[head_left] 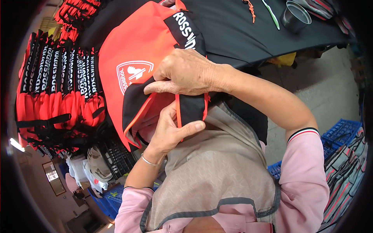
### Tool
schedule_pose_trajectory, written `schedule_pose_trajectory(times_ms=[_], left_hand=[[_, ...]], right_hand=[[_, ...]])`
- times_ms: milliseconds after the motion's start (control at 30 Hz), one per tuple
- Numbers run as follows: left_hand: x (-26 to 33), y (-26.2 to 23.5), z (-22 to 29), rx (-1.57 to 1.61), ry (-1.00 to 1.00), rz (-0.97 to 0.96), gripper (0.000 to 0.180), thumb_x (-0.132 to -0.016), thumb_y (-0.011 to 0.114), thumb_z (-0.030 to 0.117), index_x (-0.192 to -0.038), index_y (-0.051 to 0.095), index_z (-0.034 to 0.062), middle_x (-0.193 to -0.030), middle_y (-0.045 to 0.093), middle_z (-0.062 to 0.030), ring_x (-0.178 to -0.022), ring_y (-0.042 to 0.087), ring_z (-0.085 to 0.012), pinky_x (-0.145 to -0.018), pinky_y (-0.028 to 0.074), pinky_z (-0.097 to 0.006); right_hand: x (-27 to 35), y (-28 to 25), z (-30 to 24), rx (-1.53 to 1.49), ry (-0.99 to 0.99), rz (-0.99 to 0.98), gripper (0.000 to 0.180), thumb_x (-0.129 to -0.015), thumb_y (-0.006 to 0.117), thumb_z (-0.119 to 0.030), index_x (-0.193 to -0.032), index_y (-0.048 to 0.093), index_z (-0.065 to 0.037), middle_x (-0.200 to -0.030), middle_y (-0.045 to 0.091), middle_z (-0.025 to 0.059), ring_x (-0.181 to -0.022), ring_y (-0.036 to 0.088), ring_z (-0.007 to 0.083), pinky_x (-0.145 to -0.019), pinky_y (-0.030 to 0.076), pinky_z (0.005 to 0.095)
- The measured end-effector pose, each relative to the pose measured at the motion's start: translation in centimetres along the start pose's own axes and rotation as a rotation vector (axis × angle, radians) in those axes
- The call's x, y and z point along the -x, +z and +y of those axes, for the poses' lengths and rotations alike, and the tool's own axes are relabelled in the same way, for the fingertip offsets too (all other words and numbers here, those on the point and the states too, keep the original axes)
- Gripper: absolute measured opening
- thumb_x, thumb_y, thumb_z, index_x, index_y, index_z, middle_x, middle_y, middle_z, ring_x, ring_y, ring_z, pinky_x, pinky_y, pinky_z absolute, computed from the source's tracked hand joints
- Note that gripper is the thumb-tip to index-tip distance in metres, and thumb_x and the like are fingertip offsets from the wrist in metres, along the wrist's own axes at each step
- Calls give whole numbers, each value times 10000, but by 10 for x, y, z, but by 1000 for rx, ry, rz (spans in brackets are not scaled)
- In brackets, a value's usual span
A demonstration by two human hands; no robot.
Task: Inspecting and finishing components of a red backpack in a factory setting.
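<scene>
A bright red-orange fabric bag (pixel 136 42) with a black side panel, white lettering and a white shield emblem lies across the black table edge, its mouth toward me. My right hand (pixel 184 73) is closed on the bag's edge from above, thumb pointing left along the black trim. Below it, my left hand (pixel 167 134), with a bracelet at the wrist, reaches into the mouth. Its fingers are partly hidden inside, while the thumb lies over a black strip (pixel 191 110) with red edges, which it grips. The grey lining shows in the opening.
Stacked red-and-black bags (pixel 58 81) stand at the left, with more at the far left. The black-covered table (pixel 241 39) bears a dark cup (pixel 296 17), a green-and-white slim tool (pixel 272 14) and an orange cord (pixel 250 9). Blue crates (pixel 338 134) and grey pieces sit at lower right.
</scene>
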State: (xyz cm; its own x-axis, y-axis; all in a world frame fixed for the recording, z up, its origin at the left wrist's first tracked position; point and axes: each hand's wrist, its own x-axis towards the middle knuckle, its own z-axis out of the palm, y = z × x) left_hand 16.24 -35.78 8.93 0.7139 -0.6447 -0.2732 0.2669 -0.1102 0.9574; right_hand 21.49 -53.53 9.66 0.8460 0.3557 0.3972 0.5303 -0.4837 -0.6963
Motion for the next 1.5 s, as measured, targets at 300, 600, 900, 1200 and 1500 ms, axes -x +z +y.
schedule_pose_trajectory(times_ms=[300, 600, 900, 1200, 1500], left_hand=[[0, -15, -7, 112, -28, -14, 356, -750, 858, 128, -1040, 681, 24, -932, 664, 31, -829, 578, -41, -788, 475, -217], [-16, -24, -12, 25, -69, -93, 479, -682, 900, 120, -1078, 652, 16, -943, 664, 23, -833, 586, -42, -784, 492, -227], [20, -49, -32, -1035, 261, 306, 501, -789, 721, 76, -1270, 604, 4, -1113, 659, -217, -1045, 650, -348, -947, 495, -390], [19, -139, -39, -1474, 580, 1010, 265, -742, 743, 69, -1002, 714, 30, -930, 708, -171, -884, 685, -377, -784, 549, -424], [7, -120, 92, -1054, 837, 754, 334, -756, 641, 69, -1085, 672, 20, -1001, 698, -208, -947, 662, -407, -836, 529, -442]], right_hand=[[-8, 16, 10, -75, -11, 94, 549, -897, 694, -454, -594, 619, -3, -523, 552, 137, -474, 544, 297, -511, 456, 399], [-6, 6, 25, -243, 161, 5, 514, -927, 676, -430, -673, 659, 16, -551, 572, 139, -490, 532, 224, -541, 456, 364], [-34, -33, 61, -365, 113, 611, 545, -945, 671, -316, -547, 515, 22, -457, 423, 32, -453, 353, 75, -478, 392, 297], [-64, -53, 36, -253, 186, 720, 542, -947, 676, -329, -535, 526, -10, -475, 411, -30, -481, 362, 50, -474, 300, 266], [-66, -102, -76, 180, -309, 920, 216, -853, 792, -204, -854, 657, -36, -752, 616, 2, -653, 528, 93, -595, 442, 266]])
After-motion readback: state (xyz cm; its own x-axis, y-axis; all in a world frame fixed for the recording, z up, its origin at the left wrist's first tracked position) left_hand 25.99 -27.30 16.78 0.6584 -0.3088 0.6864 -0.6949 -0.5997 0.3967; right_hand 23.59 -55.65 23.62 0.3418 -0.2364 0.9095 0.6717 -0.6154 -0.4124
